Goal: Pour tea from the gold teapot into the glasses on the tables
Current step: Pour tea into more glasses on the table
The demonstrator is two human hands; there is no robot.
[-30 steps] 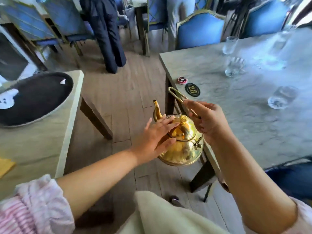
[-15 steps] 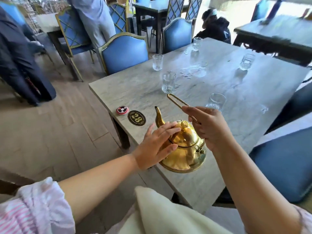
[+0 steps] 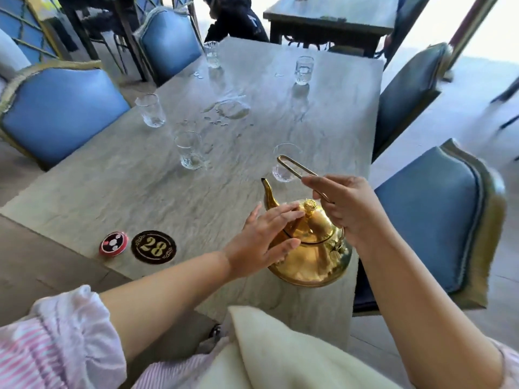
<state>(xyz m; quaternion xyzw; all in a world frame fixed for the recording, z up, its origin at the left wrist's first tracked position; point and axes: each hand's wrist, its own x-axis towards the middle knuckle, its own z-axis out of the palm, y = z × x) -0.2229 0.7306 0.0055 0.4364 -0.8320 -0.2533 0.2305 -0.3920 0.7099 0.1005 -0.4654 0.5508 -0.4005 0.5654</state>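
Observation:
The gold teapot (image 3: 311, 254) hangs over the near right part of the grey table (image 3: 146, 186), spout pointing away from me. My right hand (image 3: 348, 209) is closed around its long wire handle. My left hand (image 3: 266, 240) lies flat against the lid and left side, fingers spread. Just beyond the spout stands a clear glass (image 3: 285, 164), partly behind the handle. More empty-looking glasses stand at mid table (image 3: 191, 150), at the left edge (image 3: 150, 110) and at the far end (image 3: 304, 70), (image 3: 212, 54).
A black "28" table marker (image 3: 154, 247) and a small red disc (image 3: 113, 243) lie near the table's front left corner. Water puddles (image 3: 227, 110) sit mid table. Blue chairs (image 3: 438, 217) (image 3: 56, 113) flank the table. A person in dark clothes (image 3: 236, 21) crouches beyond the far end.
My view has swung from the aisle onto this table, and the teapot has come from beside the table edge to above its surface. Both hands keep the same hold on the teapot.

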